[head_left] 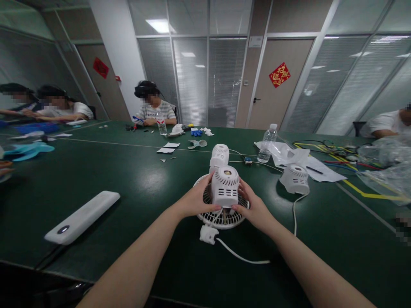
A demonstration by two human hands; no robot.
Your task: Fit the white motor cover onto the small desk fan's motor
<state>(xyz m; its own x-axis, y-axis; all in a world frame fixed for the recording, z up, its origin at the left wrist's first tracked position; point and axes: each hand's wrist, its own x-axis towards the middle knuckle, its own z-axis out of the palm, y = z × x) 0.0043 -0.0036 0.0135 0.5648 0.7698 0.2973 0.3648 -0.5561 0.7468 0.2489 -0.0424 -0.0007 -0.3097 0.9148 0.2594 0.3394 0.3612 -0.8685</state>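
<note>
Both my hands grip a white vented motor housing of a small fan [225, 188] from its two sides. My left hand [199, 197] has its fingers around the left side, with the thumb at the lower edge. My right hand [253, 207] mirrors it on the right. Beneath the housing lies a round white fan grille [221, 221], partly hidden by it and my hands. Just behind stands another white vented housing [220, 155]. A small white plastic part [209, 235] with a white cable [240, 257] lies in front of the grille.
On the green table [154, 179] lie a long white device [83, 217] at left and another vented housing [294, 179] at right. Plastic bottles [267, 143], papers [324, 169], a grey-green fan blade [197, 144], wires and clear plastic bags [385, 158] lie farther off. Several people sit around.
</note>
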